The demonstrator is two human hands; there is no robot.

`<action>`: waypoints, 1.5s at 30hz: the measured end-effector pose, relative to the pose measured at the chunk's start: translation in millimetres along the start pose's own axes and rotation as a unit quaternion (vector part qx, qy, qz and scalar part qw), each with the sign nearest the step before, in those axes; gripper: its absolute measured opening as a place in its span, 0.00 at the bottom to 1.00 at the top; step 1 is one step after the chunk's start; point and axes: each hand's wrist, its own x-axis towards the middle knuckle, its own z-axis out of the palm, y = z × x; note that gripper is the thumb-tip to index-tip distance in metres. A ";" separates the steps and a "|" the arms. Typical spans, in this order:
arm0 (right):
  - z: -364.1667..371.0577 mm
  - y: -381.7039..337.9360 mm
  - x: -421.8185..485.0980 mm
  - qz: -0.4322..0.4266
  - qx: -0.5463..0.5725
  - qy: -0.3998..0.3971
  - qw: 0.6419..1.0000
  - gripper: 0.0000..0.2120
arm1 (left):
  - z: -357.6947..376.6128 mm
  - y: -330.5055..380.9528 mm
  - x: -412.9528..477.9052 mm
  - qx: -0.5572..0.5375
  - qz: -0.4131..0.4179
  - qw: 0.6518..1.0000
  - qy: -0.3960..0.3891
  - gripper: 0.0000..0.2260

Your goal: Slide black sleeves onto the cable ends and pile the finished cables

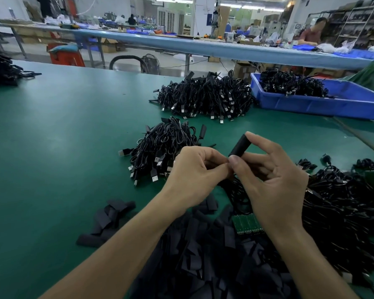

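On the table [63, 137], sleeves [203, 266] lie at the near edge, a heap [343, 212] at the right edge, a near pile [160, 147] mid-table, a far pile [205, 96] behind it, and a bin [322, 104] holding cables [289, 85] at the far right corner.

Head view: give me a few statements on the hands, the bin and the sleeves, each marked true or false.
1. The right hand holds a black sleeve between thumb and forefinger. True.
2. The blue bin is empty. False: it holds black cables.
3. The left hand lies flat on the table. False: it is raised, pinching what looks like a cable end beside the sleeve.
4. Loose sleeves lie heaped nearest the person. True.
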 end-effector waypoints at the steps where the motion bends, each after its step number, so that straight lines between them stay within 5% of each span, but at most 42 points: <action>1: -0.2 0.0 0.2 0.000 -0.003 0.001 1.000 0.20 | 1.2 -0.4 -0.1 -0.007 0.000 1.000 0.003 0.04; 15: -2.8 -3.2 3.9 -0.018 -0.043 -0.053 0.997 0.23 | -2.0 -2.7 1.8 0.000 -0.006 1.000 -0.013 0.04; 25: -6.6 -5.3 9.3 0.068 0.067 -0.043 0.995 0.18 | 0.6 0.5 -1.3 -0.014 0.009 1.000 -0.015 0.04; 32: -15.0 -5.5 18.6 0.116 0.085 0.018 0.989 0.15 | 3.7 1.4 -3.9 -0.132 -0.129 0.979 -0.085 0.15; 41: -48.6 -2.6 37.1 0.119 -0.066 -0.072 0.988 0.17 | -35.7 -2.3 15.8 -0.244 -0.077 0.964 0.075 0.06; 45: -72.1 3.4 42.2 0.149 -0.193 -0.254 0.936 0.18 | -61.7 -17.8 32.6 -0.268 -0.064 0.936 0.219 0.07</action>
